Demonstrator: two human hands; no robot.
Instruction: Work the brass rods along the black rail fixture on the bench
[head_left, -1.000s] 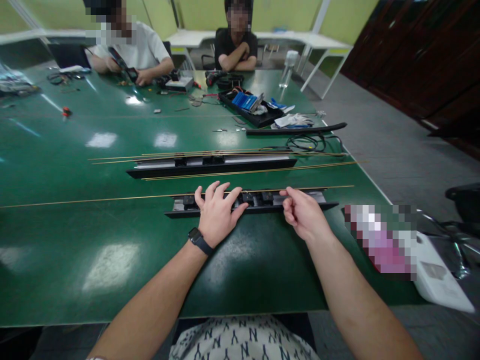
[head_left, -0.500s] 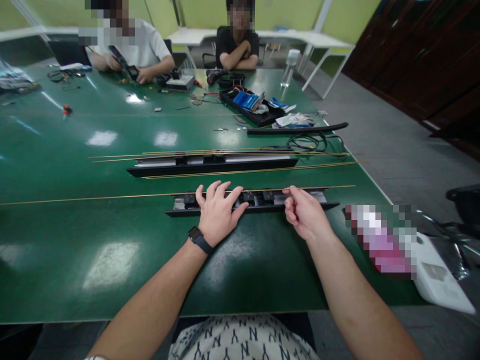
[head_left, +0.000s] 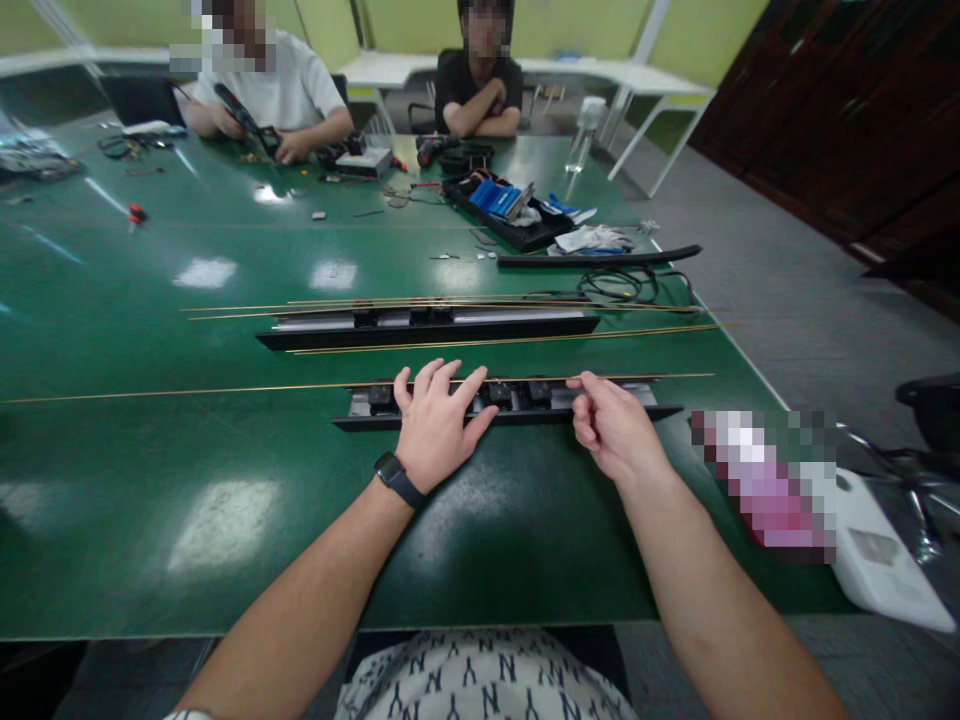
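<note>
A black metal channel (head_left: 566, 418) with a pale inner face lies on the green table in front of me, with several black blocks (head_left: 498, 394) set along it. My left hand (head_left: 439, 420) rests across the channel, its fingers spread over the blocks and partly hiding them. Along the channel's far edge runs a long thin brass-coloured rod (head_left: 187, 391), reaching far out to the left. My right hand (head_left: 611, 425) pinches this rod between thumb and forefinger near its right part; the other fingers are curled in.
Behind lies a second black channel (head_left: 427, 332) with thin rods around it. Farther back are a black strip (head_left: 600, 258), a coiled cable (head_left: 619, 285), a black tray (head_left: 517, 225) and a clear bottle (head_left: 585, 135). Two people sit across the table. A white object (head_left: 889, 550) is at right.
The view has shifted very slightly. Both hands keep the same places on the channel and the rod.
</note>
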